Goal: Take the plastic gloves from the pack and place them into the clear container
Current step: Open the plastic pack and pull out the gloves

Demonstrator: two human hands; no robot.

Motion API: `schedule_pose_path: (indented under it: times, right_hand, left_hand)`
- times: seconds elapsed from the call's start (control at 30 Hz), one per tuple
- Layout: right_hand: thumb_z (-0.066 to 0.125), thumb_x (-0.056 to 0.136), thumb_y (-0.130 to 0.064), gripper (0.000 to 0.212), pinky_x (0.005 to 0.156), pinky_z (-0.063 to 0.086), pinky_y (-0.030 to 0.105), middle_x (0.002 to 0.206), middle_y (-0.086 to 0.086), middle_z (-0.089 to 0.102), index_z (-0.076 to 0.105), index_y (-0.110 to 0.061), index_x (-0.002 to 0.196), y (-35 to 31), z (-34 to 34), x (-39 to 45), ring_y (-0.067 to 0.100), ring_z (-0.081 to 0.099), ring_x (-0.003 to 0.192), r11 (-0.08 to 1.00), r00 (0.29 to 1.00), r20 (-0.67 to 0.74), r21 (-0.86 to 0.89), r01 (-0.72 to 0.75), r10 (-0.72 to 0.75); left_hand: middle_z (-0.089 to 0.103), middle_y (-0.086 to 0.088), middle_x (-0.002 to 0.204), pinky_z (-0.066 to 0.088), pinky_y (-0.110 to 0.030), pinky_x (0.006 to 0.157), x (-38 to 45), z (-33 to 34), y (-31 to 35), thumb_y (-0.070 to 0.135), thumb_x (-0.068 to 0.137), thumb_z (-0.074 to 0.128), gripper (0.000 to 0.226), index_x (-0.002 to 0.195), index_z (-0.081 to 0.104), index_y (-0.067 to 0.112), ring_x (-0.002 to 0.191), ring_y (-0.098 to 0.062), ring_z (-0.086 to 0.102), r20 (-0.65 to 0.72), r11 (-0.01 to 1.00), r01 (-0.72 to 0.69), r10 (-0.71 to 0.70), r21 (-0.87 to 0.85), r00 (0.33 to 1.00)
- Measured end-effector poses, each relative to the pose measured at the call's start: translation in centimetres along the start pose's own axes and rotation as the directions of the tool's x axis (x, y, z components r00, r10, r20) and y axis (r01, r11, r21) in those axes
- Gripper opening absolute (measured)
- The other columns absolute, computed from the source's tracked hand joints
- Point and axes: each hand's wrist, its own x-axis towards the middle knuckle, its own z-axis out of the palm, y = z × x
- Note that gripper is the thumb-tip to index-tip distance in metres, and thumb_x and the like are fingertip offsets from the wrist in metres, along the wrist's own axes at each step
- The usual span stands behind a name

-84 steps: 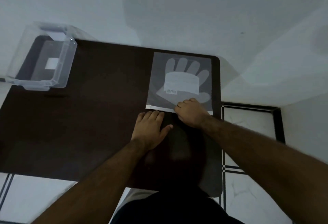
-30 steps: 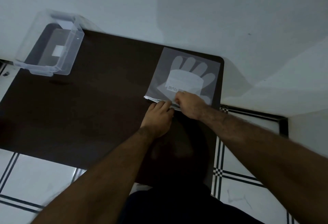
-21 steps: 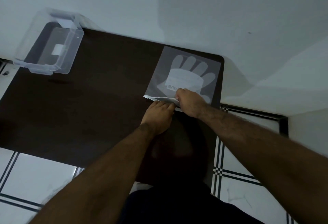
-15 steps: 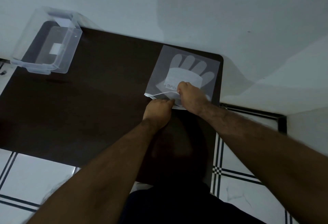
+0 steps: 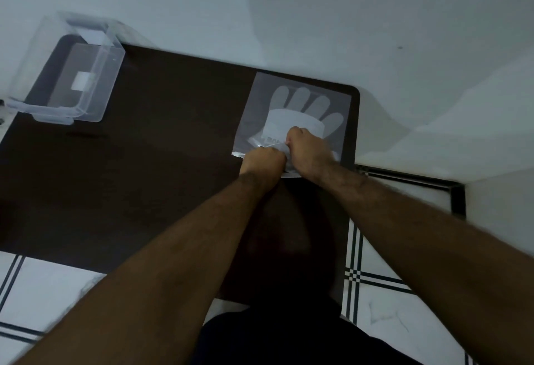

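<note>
A flat translucent pack of plastic gloves (image 5: 294, 104), showing a white hand shape and a label, lies at the far right corner of the dark brown table (image 5: 161, 139). My left hand (image 5: 264, 159) is fisted on the pack's near opening edge. Beside it, my right hand (image 5: 309, 150) pinches the upper flap of the opening and lifts it. The two hands touch each other. The clear container (image 5: 72, 75) stands at the table's far left corner, nothing visible inside but a white sticker on its bottom.
A white wall runs behind the table. White floor tiles with dark lines (image 5: 372, 281) show at the right and lower left. A black frame (image 5: 450, 188) lies on the floor right of the table. My dark-clothed body is at the bottom middle.
Both hands moved from resting flat at the pack's near edge to gripping it. The right hand has pulled the top flap up and away, spreading the opening.
</note>
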Motion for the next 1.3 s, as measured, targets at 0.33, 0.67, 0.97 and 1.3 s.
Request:
schedule_pose_path:
  times: [0.33,0.67,0.97,1.3]
  right_hand:
    - [0.058,0.104,-0.019,0.004,0.075,0.055,0.039,0.100,-0.001,0.060,0.056,-0.021,0.102,0.6,0.2,0.3,0.017,0.059,0.084,0.994,0.998,0.046,0.096,-0.053,0.049]
    - [0.058,0.105,-0.015,0.008,0.076,0.052,0.034,0.095,-0.003,0.063,0.063,-0.020,0.100,1.4,-0.9,1.4,0.016,0.061,0.086,0.991,0.985,0.175,0.132,-0.009,-0.014]
    - [0.050,0.105,-0.047,0.032,0.100,0.053,0.053,0.123,0.001,0.066,0.072,-0.025,0.115,2.6,-0.2,2.1,0.024,0.057,0.118,0.996,0.997,0.076,0.084,0.008,-0.015]
    - [-0.010,0.063,-0.108,0.133,0.119,0.029,0.070,0.166,0.002,0.047,0.062,-0.034,0.147,1.0,-0.8,4.5,0.032,0.043,0.151,0.967,0.934,0.280,0.062,-0.246,0.220]
  left_hand:
    - [0.077,-0.003,0.110,0.049,-0.038,0.073,0.6,0.4,0.0,0.021,0.103,0.055,0.022,0.111,0.075,0.023,0.100,-0.027,0.073,-0.047,0.997,0.004,-0.007,-0.071,0.999]
    - [0.076,-0.001,0.100,0.049,-0.036,0.076,0.9,0.0,-0.5,0.029,0.100,0.057,0.021,0.101,0.078,0.024,0.094,-0.026,0.071,-0.019,0.982,0.033,-0.037,-0.185,0.999]
    - [0.079,0.002,0.095,0.042,-0.031,0.073,0.8,0.6,-1.4,0.035,0.103,0.053,0.032,0.098,0.083,0.023,0.087,-0.020,0.068,-0.108,0.940,0.013,-0.052,-0.341,0.993]
    - [0.075,-0.002,0.094,0.047,-0.033,0.071,-0.1,0.4,-1.4,0.022,0.101,0.057,0.021,0.091,0.075,0.018,0.082,-0.020,0.065,-0.152,0.911,0.033,-0.104,-0.412,0.983]
